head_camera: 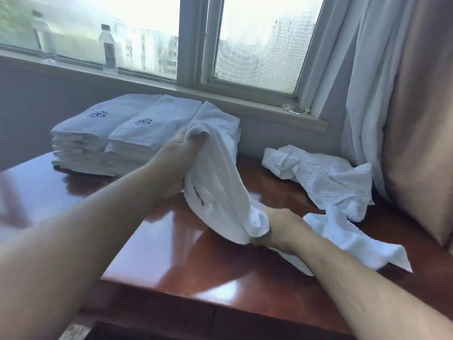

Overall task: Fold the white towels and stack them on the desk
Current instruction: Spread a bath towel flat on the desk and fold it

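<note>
A white towel with a small red mark hangs between both hands above the glossy wooden desk. My left hand grips its far upper end, fingers curled into the cloth. My right hand grips its near lower end close to the desk top. Behind the held towel, stacks of folded white towels with dark embroidered emblems stand side by side at the back left. To the right, crumpled unfolded white towels lie loose on the desk, one trailing toward the front.
A windowsill runs behind the desk with two clear water bottles at the left and a glass ashtray at the right. White and beige curtains hang at the right edge. The desk's front edge is near me.
</note>
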The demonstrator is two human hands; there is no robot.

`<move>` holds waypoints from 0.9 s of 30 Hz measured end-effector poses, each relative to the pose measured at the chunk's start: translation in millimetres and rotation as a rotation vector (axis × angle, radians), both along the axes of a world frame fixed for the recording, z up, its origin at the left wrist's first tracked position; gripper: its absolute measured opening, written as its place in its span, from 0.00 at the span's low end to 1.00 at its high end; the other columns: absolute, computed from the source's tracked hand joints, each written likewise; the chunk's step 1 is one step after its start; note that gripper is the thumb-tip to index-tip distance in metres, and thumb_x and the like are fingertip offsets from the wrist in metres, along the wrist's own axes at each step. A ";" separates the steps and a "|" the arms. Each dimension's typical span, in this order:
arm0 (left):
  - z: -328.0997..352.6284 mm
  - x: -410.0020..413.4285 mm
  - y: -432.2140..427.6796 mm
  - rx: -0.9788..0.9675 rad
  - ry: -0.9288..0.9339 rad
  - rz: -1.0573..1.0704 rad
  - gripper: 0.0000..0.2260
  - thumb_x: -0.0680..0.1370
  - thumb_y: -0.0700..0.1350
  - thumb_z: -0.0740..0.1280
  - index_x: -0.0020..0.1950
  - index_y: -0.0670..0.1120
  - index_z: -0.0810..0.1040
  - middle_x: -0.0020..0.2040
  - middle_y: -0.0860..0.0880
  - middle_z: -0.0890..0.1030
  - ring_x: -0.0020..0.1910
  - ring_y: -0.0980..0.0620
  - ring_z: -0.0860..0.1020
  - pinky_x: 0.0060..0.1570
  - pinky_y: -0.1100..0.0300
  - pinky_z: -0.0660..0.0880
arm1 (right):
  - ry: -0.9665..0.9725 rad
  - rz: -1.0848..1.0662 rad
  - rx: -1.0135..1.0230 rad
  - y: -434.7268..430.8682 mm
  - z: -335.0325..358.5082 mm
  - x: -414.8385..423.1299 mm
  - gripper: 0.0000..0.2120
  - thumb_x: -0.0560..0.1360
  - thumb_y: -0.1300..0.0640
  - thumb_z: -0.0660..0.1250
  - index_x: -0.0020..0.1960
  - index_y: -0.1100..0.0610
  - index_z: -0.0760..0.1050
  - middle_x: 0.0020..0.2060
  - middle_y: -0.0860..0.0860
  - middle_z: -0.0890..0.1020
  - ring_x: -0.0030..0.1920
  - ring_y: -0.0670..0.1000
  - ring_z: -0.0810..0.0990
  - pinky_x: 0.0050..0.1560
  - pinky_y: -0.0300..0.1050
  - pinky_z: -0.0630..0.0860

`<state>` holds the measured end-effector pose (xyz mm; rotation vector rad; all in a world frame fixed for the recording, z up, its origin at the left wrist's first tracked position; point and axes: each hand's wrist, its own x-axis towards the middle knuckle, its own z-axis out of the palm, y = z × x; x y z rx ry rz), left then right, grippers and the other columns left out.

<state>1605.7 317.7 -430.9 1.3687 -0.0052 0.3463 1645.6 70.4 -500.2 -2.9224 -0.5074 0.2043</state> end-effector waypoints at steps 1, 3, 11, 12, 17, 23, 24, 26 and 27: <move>6.9 -2.9 -0.3 0.090 -0.034 0.010 0.16 0.77 0.55 0.67 0.62 0.49 0.75 0.59 0.41 0.82 0.58 0.44 0.82 0.61 0.43 0.77 | -0.103 -0.027 0.013 2.8 0.2 1.6 0.14 0.71 0.40 0.66 0.51 0.46 0.72 0.47 0.47 0.82 0.46 0.54 0.81 0.44 0.49 0.77; 19.6 -9.8 0.2 0.238 -0.140 0.042 0.13 0.73 0.54 0.64 0.54 0.50 0.74 0.48 0.46 0.81 0.48 0.51 0.81 0.51 0.54 0.78 | -0.397 -0.136 0.146 2.6 4.6 8.3 0.09 0.75 0.46 0.63 0.48 0.50 0.68 0.44 0.50 0.80 0.42 0.56 0.78 0.40 0.49 0.75; -1.1 -37.1 6.0 0.584 -0.096 -0.387 0.08 0.78 0.38 0.65 0.49 0.50 0.80 0.44 0.49 0.83 0.45 0.55 0.80 0.43 0.59 0.77 | 0.055 0.231 0.131 -18.7 6.9 14.6 0.11 0.76 0.54 0.66 0.41 0.37 0.75 0.40 0.39 0.79 0.45 0.45 0.78 0.44 0.42 0.73; -10.2 -38.4 8.1 0.615 0.000 -0.483 0.11 0.78 0.36 0.65 0.47 0.52 0.80 0.42 0.53 0.82 0.44 0.57 0.80 0.42 0.62 0.76 | 0.024 0.231 0.135 -21.4 4.2 15.0 0.12 0.76 0.59 0.64 0.42 0.41 0.76 0.41 0.41 0.80 0.46 0.48 0.79 0.47 0.45 0.76; -50.4 -38.6 28.0 0.646 0.456 -0.988 0.22 0.73 0.48 0.72 0.67 0.48 0.79 0.61 0.50 0.82 0.61 0.53 0.79 0.63 0.56 0.73 | -0.211 0.199 0.410 -33.1 14.2 14.3 0.17 0.69 0.68 0.61 0.42 0.46 0.77 0.41 0.43 0.80 0.45 0.44 0.78 0.45 0.46 0.76; -92.0 -0.8 21.4 0.710 0.339 -0.011 0.12 0.79 0.50 0.69 0.60 0.49 0.80 0.56 0.49 0.83 0.55 0.48 0.79 0.54 0.55 0.74 | 0.280 0.319 -0.184 -32.3 30.4 4.7 0.11 0.68 0.43 0.75 0.47 0.43 0.78 0.45 0.40 0.82 0.47 0.44 0.80 0.51 0.46 0.79; -99.5 3.3 15.5 0.896 0.370 0.102 0.15 0.78 0.52 0.70 0.63 0.49 0.77 0.58 0.50 0.81 0.55 0.49 0.79 0.53 0.58 0.73 | 0.293 0.333 -0.180 -29.1 36.1 1.9 0.13 0.68 0.42 0.75 0.50 0.42 0.78 0.47 0.39 0.82 0.50 0.44 0.80 0.54 0.45 0.78; -108.9 9.1 4.7 1.000 0.468 0.055 0.21 0.73 0.57 0.74 0.62 0.50 0.75 0.54 0.54 0.78 0.53 0.51 0.77 0.52 0.59 0.73 | 0.282 0.362 -0.234 -22.6 41.2 -2.6 0.17 0.70 0.43 0.75 0.57 0.45 0.78 0.54 0.41 0.82 0.55 0.46 0.79 0.58 0.46 0.76; -109.3 10.8 -0.5 1.032 0.509 -0.007 0.21 0.71 0.58 0.76 0.57 0.51 0.74 0.52 0.54 0.78 0.51 0.51 0.77 0.51 0.58 0.74 | 0.282 0.378 -0.261 -20.3 39.6 -3.5 0.16 0.71 0.45 0.75 0.57 0.47 0.78 0.54 0.43 0.82 0.55 0.47 0.79 0.57 0.45 0.76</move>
